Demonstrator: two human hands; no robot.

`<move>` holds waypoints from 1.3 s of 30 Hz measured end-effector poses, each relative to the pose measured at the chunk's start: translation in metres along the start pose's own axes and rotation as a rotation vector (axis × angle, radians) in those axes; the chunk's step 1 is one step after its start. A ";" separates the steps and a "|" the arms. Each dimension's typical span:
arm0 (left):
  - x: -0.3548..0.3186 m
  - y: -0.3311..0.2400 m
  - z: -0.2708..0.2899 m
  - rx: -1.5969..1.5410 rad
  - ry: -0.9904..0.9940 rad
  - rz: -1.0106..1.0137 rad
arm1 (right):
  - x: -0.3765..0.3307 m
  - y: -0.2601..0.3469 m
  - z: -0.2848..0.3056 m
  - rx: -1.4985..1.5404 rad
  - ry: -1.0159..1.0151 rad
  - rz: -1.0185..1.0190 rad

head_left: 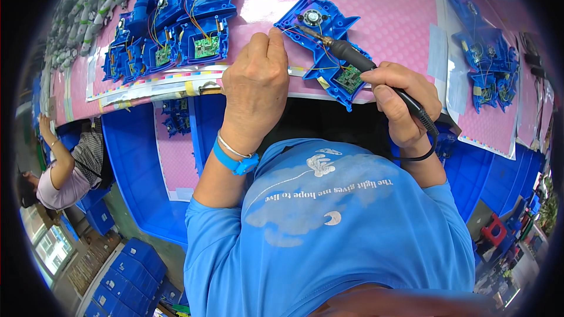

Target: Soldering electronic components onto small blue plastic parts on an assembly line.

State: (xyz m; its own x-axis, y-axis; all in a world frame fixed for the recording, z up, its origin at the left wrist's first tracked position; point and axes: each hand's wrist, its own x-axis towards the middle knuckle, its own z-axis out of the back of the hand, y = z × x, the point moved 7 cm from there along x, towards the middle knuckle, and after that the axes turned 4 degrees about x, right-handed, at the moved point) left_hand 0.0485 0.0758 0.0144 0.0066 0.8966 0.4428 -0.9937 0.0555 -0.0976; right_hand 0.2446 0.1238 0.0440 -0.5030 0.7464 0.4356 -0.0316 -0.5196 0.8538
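Note:
My right hand (405, 100) is closed round the black handle of a soldering iron (352, 56). Its metal tip points left, over an open blue plastic housing (332, 17) on the bench. Inside this housing sit a round speaker (313, 17) and a green circuit board (350, 78), joined by thin wires. My left hand (258, 79) is pinched at the housing's left corner, where a thin reddish wire runs from the fingertips toward the iron's tip. The fingers partly hide the pinched end.
Several similar blue housings (202, 23) with boards and speakers stand at the left on the pink bench top (393, 6). More housings (487, 58) lie at the right. Blue bins (135, 164) are below the bench edge. Another person (67, 170) works at far left.

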 end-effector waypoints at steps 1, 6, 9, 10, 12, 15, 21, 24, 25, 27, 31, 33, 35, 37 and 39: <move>0.001 0.000 0.000 0.000 0.008 0.002 | 0.001 0.001 0.000 -0.006 0.002 0.007; 0.001 0.003 -0.003 -0.005 -0.004 0.021 | 0.002 0.001 -0.002 -0.003 0.013 0.032; 0.001 0.005 -0.001 -0.029 -0.053 0.021 | 0.003 0.002 -0.002 -0.005 0.020 0.046; 0.001 0.006 0.003 -0.043 -0.070 0.034 | 0.003 0.003 -0.003 -0.005 0.022 0.050; 0.001 0.009 0.004 -0.057 -0.087 0.046 | 0.003 0.003 -0.002 -0.004 0.022 0.048; -0.003 0.018 0.016 -0.171 -0.283 0.088 | 0.002 0.003 -0.002 0.003 0.021 0.036; -0.005 0.025 0.023 -0.350 -0.388 -0.018 | 0.000 0.003 0.001 0.044 -0.012 0.031; 0.000 0.019 0.020 -0.364 -0.325 -0.141 | -0.006 0.003 0.008 0.111 -0.084 0.061; 0.004 0.017 0.016 -0.343 -0.288 -0.172 | -0.007 0.003 0.012 0.139 -0.129 0.075; 0.007 0.014 0.015 -0.323 -0.252 -0.203 | -0.008 0.004 0.014 0.148 -0.143 0.058; 0.015 0.009 0.009 -0.198 -0.091 -0.267 | -0.010 0.006 0.017 0.168 -0.156 0.022; 0.016 0.009 0.007 -0.165 -0.067 -0.298 | -0.011 0.005 0.019 0.177 -0.151 0.019; 0.014 0.010 0.008 -0.168 -0.092 -0.302 | -0.012 0.003 0.019 0.189 -0.144 0.015; 0.013 0.009 0.010 -0.178 -0.132 -0.296 | -0.012 0.002 0.018 0.172 -0.134 0.047; 0.013 0.009 0.011 -0.188 -0.172 -0.289 | -0.012 0.002 0.017 0.165 -0.133 0.016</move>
State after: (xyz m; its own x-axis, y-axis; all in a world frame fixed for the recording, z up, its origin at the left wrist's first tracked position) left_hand 0.0380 0.0831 0.0285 0.2491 0.7460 0.6177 -0.9154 0.3896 -0.1014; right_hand 0.2655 0.1209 0.0455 -0.3835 0.7929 0.4736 0.1224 -0.4647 0.8770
